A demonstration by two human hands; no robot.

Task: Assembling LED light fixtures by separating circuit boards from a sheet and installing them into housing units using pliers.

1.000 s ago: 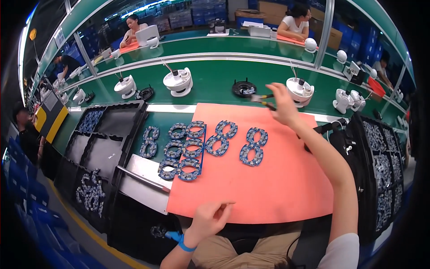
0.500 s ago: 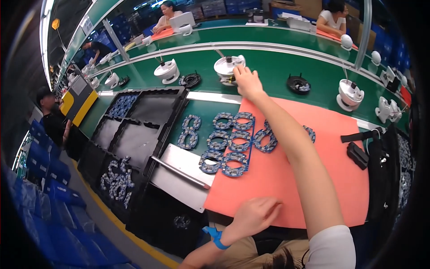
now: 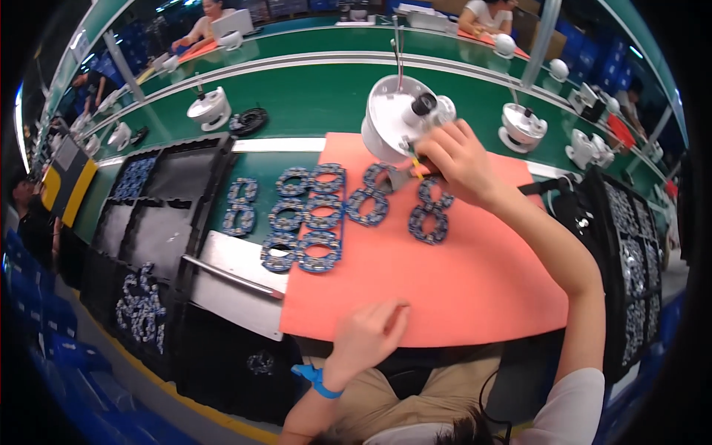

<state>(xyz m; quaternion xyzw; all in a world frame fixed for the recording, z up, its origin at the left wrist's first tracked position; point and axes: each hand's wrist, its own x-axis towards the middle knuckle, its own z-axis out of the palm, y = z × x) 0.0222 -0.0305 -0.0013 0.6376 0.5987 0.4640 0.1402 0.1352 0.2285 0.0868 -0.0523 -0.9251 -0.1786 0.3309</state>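
The white housing [image 3: 380, 122] is held tilted over the far edge of the mat [image 3: 489, 289] by the right hand [image 3: 458, 159], its fingers closed on housing and pliers [image 3: 400, 179] near the boards [image 3: 368, 208], while the left hand [image 3: 367, 335] is held half open, seemingly empty, over the near edge.

Hands [image 3: 367, 335] [image 3: 458, 162] apart, right farther forward

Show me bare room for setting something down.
Biggest: orange mat, below its rightmost blue board, between left hand and right forearm. Also: green bench, between the black round part and held white housing. Crowded: mat's upper left, under the board cluster; mat's top edge, around the right hand.
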